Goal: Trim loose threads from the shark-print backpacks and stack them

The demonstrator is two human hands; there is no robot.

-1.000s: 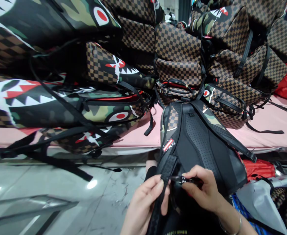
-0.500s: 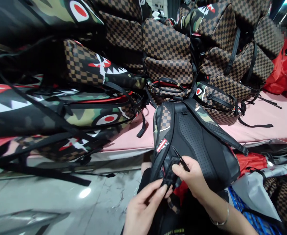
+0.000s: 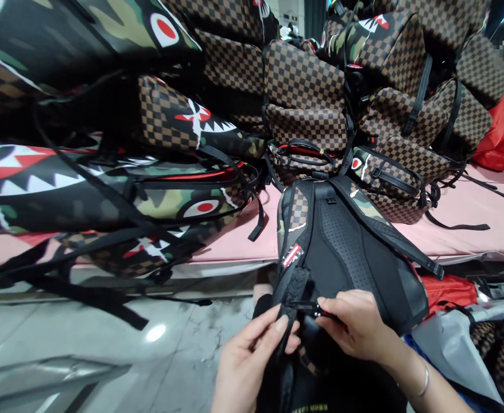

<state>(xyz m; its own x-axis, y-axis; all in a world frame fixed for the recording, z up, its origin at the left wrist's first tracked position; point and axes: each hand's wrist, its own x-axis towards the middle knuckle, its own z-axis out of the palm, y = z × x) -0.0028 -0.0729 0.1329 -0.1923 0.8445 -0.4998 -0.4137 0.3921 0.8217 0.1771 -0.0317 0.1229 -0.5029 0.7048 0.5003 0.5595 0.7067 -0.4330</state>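
A black-backed backpack (image 3: 342,246) leans against the table edge with its padded back and shoulder straps facing me. My left hand (image 3: 256,341) pinches a black strap (image 3: 287,327) near the bag's lower left. In my right hand (image 3: 353,321) are small black thread snips (image 3: 306,307), held level. Their tip points left and meets the strap just above my left fingertips. A red and white label (image 3: 293,255) lies on the left shoulder strap, above both hands. The snips' handle is partly hidden by my fingers.
Checked and camouflage backpacks (image 3: 303,74) are piled on the pink table (image 3: 458,241). More bags with shark-mouth prints (image 3: 41,183) stack at left, straps hanging over the edge. Red and grey bags (image 3: 450,338) lie at lower right. A metal frame (image 3: 49,370) stands at lower left.
My right hand has swung the snips from slanting up-left to level, bringing their tip to the strap. My left hand still pinches the strap. The view has shifted slightly left.
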